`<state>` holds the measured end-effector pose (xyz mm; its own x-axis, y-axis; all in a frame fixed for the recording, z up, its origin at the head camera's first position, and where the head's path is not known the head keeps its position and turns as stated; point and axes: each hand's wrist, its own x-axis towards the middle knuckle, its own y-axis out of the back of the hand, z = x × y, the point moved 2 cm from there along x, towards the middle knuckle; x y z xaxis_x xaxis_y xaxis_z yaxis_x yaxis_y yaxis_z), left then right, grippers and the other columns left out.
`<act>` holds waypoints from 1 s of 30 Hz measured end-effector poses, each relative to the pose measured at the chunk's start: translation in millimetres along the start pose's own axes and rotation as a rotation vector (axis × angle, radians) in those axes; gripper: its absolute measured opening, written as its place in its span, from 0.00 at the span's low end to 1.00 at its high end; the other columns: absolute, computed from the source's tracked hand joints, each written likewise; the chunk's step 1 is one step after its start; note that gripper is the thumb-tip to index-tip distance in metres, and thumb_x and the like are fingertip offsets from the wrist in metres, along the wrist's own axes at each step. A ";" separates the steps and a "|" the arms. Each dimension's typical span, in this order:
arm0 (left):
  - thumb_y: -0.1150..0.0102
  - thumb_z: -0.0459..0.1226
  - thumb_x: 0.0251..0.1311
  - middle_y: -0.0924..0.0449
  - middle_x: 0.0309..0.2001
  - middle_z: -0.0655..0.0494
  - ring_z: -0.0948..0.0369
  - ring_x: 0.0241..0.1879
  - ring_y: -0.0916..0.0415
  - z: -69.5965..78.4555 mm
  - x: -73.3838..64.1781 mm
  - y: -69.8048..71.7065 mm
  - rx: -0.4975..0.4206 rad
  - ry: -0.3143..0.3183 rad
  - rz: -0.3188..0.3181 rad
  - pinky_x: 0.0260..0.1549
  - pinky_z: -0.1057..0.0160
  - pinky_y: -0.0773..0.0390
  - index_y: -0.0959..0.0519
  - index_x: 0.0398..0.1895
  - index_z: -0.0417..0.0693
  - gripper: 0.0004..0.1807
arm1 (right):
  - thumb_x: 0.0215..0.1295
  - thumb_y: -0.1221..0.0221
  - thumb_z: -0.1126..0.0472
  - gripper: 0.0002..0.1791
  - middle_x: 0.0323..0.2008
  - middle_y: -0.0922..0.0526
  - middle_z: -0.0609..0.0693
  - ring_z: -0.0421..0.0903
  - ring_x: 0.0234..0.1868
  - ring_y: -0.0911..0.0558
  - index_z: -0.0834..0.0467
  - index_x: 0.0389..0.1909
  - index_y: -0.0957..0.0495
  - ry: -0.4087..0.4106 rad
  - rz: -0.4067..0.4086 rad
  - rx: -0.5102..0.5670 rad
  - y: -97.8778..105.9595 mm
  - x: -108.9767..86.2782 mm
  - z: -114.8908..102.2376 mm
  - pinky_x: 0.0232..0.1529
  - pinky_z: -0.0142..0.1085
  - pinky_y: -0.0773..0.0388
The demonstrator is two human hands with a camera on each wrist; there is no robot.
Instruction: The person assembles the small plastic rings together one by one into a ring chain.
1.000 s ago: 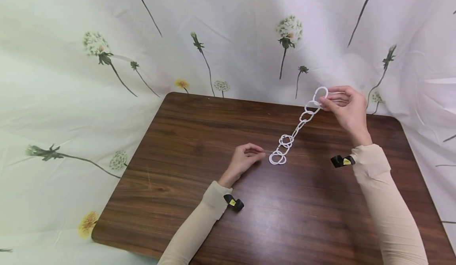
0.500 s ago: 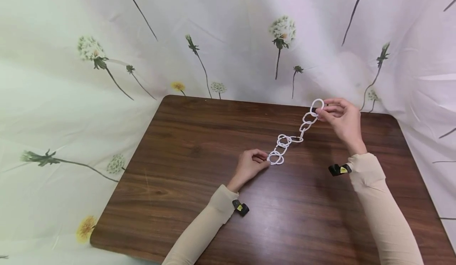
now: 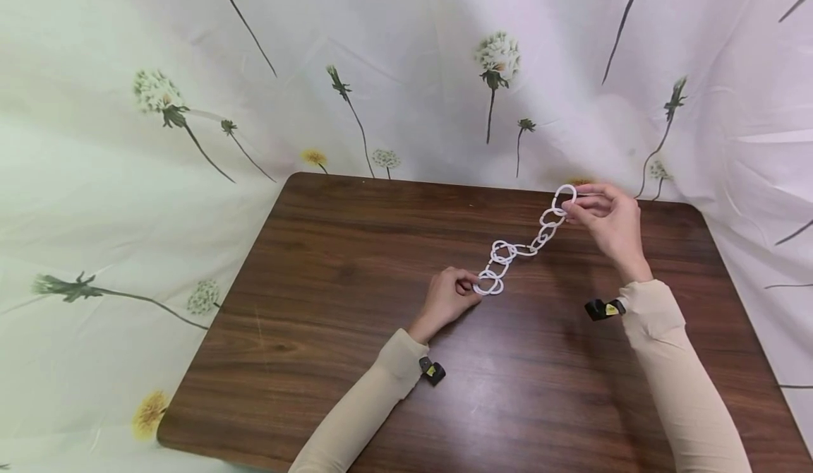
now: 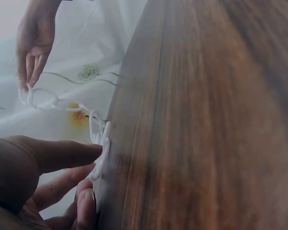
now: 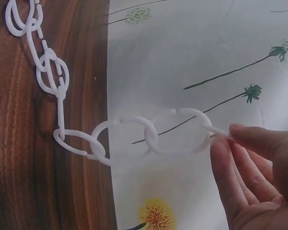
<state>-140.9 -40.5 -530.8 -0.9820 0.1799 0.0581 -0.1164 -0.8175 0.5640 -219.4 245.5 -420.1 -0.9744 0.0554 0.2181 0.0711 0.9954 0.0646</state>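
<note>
A chain of white plastic rings (image 3: 504, 253) runs slantwise between the two hands. Its near part lies bunched on the brown wooden table (image 3: 356, 289), while the far part rises toward the right. At the raised end, my right hand (image 3: 611, 224) pinches the last ring between thumb and fingertips. In the right wrist view small gaps show in some of the links (image 5: 61, 115). Low at the table, my left hand (image 3: 447, 298) pinches the near end ring with thumb and forefinger. The left wrist view shows the thumb (image 4: 72, 154) against the bunched rings.
Behind and left of the table hangs a white cloth (image 3: 406, 70) printed with dandelions. A black strap-mounted device (image 3: 433, 371) sits on the left cuff, and a similar device (image 3: 603, 309) on the right one.
My left hand has moved right to the near rings and taken hold of one. The right hand has lowered its end, so the chain's middle sags onto the table.
</note>
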 end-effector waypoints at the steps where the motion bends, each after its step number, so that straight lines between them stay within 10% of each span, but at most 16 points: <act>1: 0.23 0.32 0.52 0.14 0.36 0.45 0.55 0.32 0.18 0.6 0.0 -0.1 0.011 0.000 -0.001 0.30 0.76 0.28 0.10 0.42 0.42 0.13 | 0.61 0.32 0.76 0.19 0.28 0.09 0.39 0.35 0.28 0.10 0.73 0.52 0.22 -0.002 0.001 0.007 0.1 -0.3 0.5 0.32 0.30 0.12; 10: 0.23 0.33 0.52 0.14 0.32 0.53 0.59 0.32 0.20 -0.2 2.7 -5.1 0.126 -0.024 0.008 0.32 0.70 0.26 0.08 0.39 0.49 0.10 | 0.61 0.33 0.78 0.18 0.28 0.10 0.40 0.34 0.27 0.11 0.73 0.52 0.22 -0.012 0.004 0.031 0.3 -5.2 5.4 0.32 0.28 0.13; 17: 0.24 0.34 0.54 0.13 0.29 0.56 0.57 0.37 0.19 4.4 2.2 -6.2 0.195 -0.029 -0.001 0.66 0.58 0.24 0.09 0.37 0.51 0.07 | 0.61 0.34 0.80 0.17 0.29 0.09 0.41 0.34 0.28 0.11 0.71 0.51 0.21 0.006 -0.012 0.058 1.3 -5.8 7.7 0.31 0.29 0.13; 24: 0.24 0.37 0.56 0.14 0.30 0.58 0.59 0.35 0.23 8.6 0.9 -5.4 0.246 -0.008 -0.036 0.41 0.62 0.25 0.09 0.34 0.54 0.04 | 0.60 0.34 0.80 0.17 0.28 0.09 0.41 0.35 0.27 0.11 0.71 0.51 0.21 0.003 -0.012 0.039 1.1 -8.0 7.7 0.32 0.29 0.12; 30: 0.25 0.34 0.53 0.14 0.30 0.55 0.59 0.34 0.22 8.9 1.0 -4.7 0.217 -0.017 -0.036 0.39 0.64 0.27 0.10 0.31 0.52 0.04 | 0.61 0.34 0.79 0.17 0.29 0.09 0.41 0.34 0.27 0.11 0.62 0.48 0.18 0.003 -0.021 0.031 0.5 -6.7 7.2 0.32 0.29 0.12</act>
<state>-140.1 -31.7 -526.0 -0.9749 0.2176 0.0476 -0.1148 -0.6741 0.7296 -214.4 246.1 -428.5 -0.9749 0.0341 0.2202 0.0438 0.9983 0.0394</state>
